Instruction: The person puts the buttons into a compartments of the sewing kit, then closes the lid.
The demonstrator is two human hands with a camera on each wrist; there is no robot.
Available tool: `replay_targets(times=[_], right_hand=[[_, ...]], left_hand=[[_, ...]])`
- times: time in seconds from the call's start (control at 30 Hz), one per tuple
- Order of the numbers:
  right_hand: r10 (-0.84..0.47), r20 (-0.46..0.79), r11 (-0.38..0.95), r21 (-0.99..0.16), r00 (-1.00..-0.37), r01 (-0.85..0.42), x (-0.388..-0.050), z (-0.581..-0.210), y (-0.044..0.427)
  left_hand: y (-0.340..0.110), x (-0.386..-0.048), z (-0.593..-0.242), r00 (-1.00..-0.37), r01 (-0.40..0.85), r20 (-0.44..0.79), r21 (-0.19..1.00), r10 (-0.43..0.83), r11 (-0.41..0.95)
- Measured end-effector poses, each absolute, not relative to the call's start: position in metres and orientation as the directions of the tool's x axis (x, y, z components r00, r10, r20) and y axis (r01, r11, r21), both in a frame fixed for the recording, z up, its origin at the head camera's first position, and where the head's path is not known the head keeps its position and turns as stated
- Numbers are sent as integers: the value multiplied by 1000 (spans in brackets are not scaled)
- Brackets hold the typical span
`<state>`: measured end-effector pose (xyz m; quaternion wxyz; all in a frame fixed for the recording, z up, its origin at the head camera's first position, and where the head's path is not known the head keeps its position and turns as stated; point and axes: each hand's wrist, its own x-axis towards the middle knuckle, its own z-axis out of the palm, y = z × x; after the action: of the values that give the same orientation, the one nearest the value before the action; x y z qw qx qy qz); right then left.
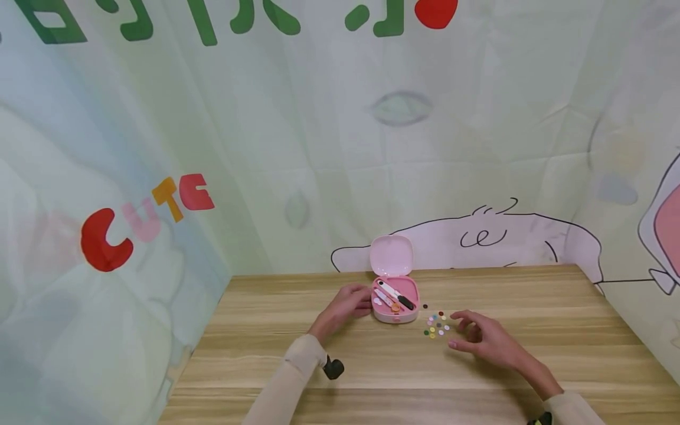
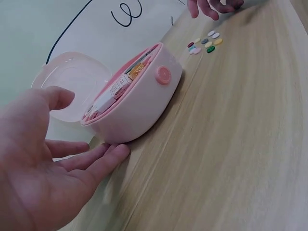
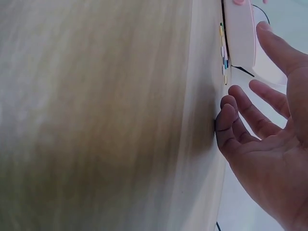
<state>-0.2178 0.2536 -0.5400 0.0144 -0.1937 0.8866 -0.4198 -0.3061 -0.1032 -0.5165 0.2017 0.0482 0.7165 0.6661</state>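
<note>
A pink sewing box [image 1: 395, 317] stands on the table with its lid [image 1: 391, 256] raised at the back. Inside lie a white-and-black tool [image 1: 395, 294], white items and an orange round piece [image 1: 395, 307]. My left hand [image 1: 346, 307] is at the box's left side, fingertips at its base; in the left wrist view the thumb is raised and the fingers are extended. To the right of the box, several small colored buttons [image 1: 432, 330] lie scattered. Beside them is my right hand [image 1: 491, 340], its fingers loosely bent, thumb apart, nothing between them.
The wooden table [image 1: 531, 383] reaches back to a printed cloth [image 1: 319, 147] hanging behind it. One dark button [image 1: 425, 306] lies near the box's right side, apart from the others. A black strap device [image 1: 333, 368] sits at the left wrist.
</note>
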Motion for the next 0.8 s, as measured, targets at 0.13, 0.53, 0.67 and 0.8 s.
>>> replay_targets(times=[0.13, 0.53, 0.67, 0.8], right_hand=[[-352, 118, 572, -758, -928, -314, -218, -541, 252], [-355, 117, 587, -744, -927, -319, -222, -542, 252], [-354, 117, 581, -750, -928, -316, -223, -543, 251], [-359, 132, 570, -753, -924, -329, -224, -542, 250]], left_hand=[[-102, -306, -514, -911, -229, -255, 967, 323, 115], [-95, -311, -508, -899, -317, -347, 937, 268, 150], [-94, -315, -506, -893, -331, -359, 933, 272, 144], [-94, -319, -506, -889, -330, -363, 931, 280, 159]])
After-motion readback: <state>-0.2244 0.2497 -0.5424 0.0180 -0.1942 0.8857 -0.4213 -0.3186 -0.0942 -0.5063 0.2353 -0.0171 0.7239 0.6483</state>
